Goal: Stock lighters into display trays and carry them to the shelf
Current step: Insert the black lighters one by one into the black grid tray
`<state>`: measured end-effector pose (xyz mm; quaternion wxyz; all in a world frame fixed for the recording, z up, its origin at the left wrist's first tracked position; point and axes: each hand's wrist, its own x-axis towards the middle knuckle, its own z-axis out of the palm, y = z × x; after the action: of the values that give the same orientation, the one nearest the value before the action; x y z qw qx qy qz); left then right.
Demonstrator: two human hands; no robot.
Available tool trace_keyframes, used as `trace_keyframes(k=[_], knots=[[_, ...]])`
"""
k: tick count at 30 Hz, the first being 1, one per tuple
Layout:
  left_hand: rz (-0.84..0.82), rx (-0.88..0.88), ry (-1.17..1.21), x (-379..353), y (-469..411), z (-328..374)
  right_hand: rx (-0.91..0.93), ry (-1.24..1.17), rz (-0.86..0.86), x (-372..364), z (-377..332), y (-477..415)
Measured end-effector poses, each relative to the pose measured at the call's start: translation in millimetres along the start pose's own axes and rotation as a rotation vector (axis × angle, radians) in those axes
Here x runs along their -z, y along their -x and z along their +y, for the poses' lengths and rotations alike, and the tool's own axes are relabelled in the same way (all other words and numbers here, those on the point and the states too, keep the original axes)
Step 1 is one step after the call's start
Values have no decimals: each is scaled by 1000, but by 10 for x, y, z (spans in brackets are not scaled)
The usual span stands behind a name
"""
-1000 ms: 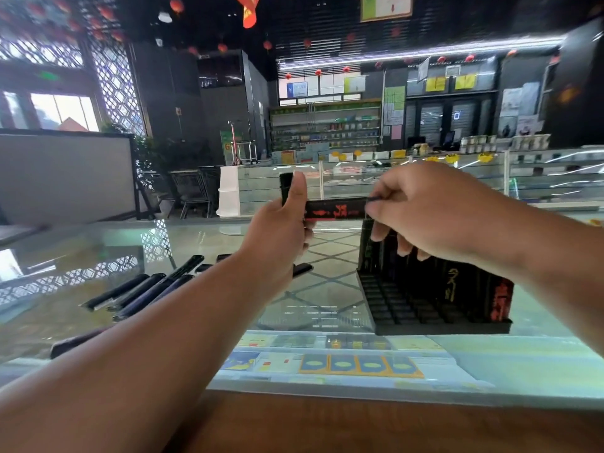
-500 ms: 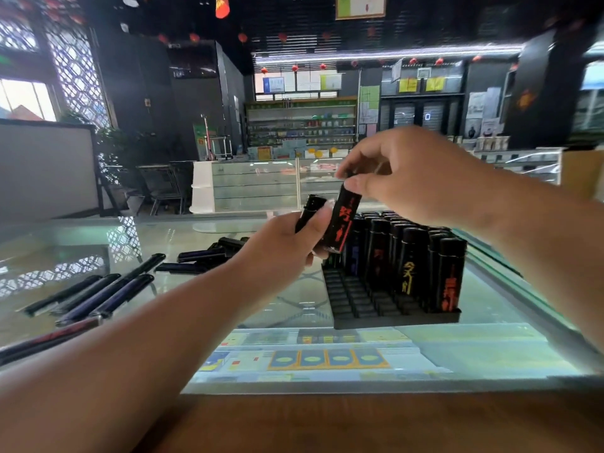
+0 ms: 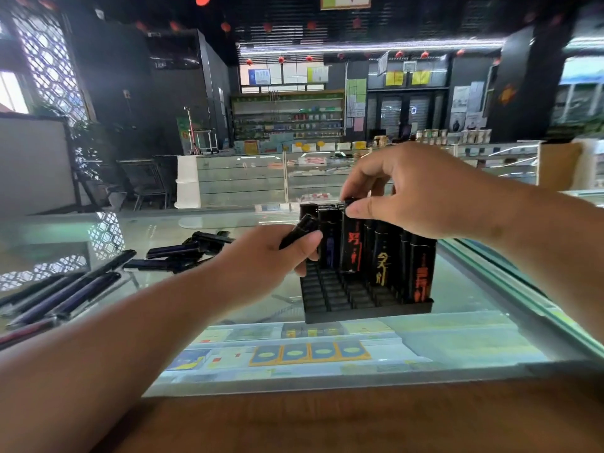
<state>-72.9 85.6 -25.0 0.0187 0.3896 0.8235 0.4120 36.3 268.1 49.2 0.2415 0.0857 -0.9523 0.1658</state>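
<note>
A black display tray (image 3: 366, 307) stands on the glass counter, its back and right rows filled with upright black lighters, its front-left slots bare. My right hand (image 3: 421, 194) pinches the top of a black lighter with red marks (image 3: 352, 246), which stands upright in the tray. My left hand (image 3: 271, 253) grips another black lighter (image 3: 302, 230), tilted, just left of the tray. A heap of loose black lighters (image 3: 183, 251) lies on the glass to the left.
Several long dark lighters (image 3: 70, 294) lie at the counter's left. A wooden edge (image 3: 327, 423) runs along the front of the glass counter (image 3: 474, 289). Boxed goods show under the glass. Another glass counter and shelves stand at the back.
My right hand has turned the red-marked lighter upright and lowered it into the tray. My left hand has sunk a little, still holding its lighter. The view has tipped down.
</note>
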Motion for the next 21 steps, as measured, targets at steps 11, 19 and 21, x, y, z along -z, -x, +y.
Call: trace_keyframes(k=[11,19,21], knots=[[-32,18,-35,-5,3,-1,-24,39,-12,-28,1,0],[-9,82,344,-25,30,108,-44,67,-19,-10,-39,20],[3,98,514,-20,39,139,-47,79,-17,-3,-50,19]])
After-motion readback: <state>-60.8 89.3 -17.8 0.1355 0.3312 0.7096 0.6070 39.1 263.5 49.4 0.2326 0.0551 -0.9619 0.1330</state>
